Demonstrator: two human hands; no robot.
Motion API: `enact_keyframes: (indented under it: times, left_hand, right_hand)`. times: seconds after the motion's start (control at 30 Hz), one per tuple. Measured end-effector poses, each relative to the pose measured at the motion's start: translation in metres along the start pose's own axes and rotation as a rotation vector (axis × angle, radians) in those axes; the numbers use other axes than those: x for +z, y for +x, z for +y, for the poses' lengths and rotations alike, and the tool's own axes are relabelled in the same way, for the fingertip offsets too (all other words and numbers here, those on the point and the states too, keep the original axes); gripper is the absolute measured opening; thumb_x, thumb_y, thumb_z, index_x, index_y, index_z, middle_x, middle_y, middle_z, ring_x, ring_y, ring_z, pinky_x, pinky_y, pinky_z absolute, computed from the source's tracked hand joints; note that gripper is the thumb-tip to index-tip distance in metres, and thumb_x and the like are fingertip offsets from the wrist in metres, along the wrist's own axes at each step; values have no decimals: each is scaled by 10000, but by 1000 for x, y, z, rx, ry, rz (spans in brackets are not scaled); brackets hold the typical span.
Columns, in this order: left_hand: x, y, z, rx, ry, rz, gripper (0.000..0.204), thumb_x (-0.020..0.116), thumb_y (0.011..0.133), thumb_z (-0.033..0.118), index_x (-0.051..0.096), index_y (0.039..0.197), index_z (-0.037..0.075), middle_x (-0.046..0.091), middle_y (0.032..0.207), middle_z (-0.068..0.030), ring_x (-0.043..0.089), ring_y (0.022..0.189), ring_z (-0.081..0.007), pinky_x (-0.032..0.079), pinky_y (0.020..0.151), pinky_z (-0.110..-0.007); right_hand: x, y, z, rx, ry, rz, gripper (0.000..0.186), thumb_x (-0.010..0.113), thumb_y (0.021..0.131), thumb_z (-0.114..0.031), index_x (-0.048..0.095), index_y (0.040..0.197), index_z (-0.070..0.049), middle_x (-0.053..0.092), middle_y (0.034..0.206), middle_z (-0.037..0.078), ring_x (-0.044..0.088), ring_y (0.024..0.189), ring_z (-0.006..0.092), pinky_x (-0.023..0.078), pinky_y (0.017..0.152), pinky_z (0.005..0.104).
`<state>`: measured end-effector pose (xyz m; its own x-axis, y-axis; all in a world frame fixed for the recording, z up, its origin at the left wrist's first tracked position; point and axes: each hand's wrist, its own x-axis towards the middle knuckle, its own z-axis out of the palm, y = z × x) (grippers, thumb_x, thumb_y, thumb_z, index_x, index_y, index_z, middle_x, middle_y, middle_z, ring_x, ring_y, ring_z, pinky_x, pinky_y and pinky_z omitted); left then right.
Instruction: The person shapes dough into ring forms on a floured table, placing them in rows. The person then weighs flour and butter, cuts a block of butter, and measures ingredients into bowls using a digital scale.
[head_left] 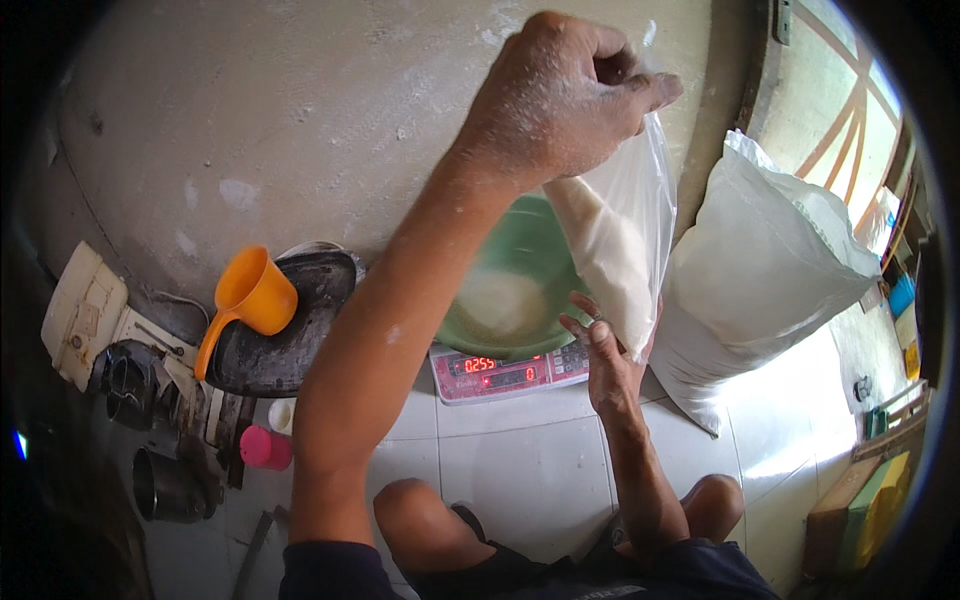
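Observation:
A clear plastic bag partly filled with off-white granular powder hangs tilted above the floor. My left hand, dusted white, pinches its gathered top high up. My right hand cups the bag's lower end, with its thumb in front and fingertips showing at the left; part of the hand is hidden by the bag. Behind the bag, a green basin with similar powder in the bottom rests on a red-and-silver digital scale with lit red digits. My left forearm covers part of the basin.
A large white sack stands to the right. At left are an orange dipper on a dark tray, a pink cup, a metal pot and a dusty beige appliance. A wall rises behind the tiled floor.

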<state>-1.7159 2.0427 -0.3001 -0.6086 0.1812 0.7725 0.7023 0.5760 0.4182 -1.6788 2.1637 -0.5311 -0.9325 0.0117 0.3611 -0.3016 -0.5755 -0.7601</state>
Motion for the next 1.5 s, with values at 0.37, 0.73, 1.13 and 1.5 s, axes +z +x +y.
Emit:
enact_keyframes:
  times: [0.37,0.73,1.13,1.5]
  left_hand:
    - [41,-93,15,-76,-183,-371,212,725,819,246,658,734,63,639,603,-53,612,542,-129,483,512,-278]
    - [131,-367,-119,-915,-378,-618,192,673,869,185,647,839,-3,649,671,-65,581,579,-98,469,570,-271]
    - [183,-445,-157,-352,52,-186,356,671,705,-58,638,1045,42,679,1010,-113,629,955,-297,460,863,-400]
    - [182,-447,-170,-328,225,-158,205,728,722,32,622,898,38,659,909,-106,611,919,-300,402,867,-448]
  right_hand:
    - [-62,-122,3,58,-373,197,599,690,838,-68,361,1326,45,526,1202,177,556,1094,231,493,893,317]
    - [-171,-216,172,723,-991,-203,509,565,856,16,432,1343,-49,591,1118,103,590,991,171,511,810,323]
    - [-174,-34,146,469,-229,349,575,632,916,-230,407,1397,-10,555,1270,184,567,1093,237,468,924,350]
    - [-187,-51,151,473,-284,317,566,550,939,-331,373,1396,-49,594,1128,184,602,958,240,514,845,381]
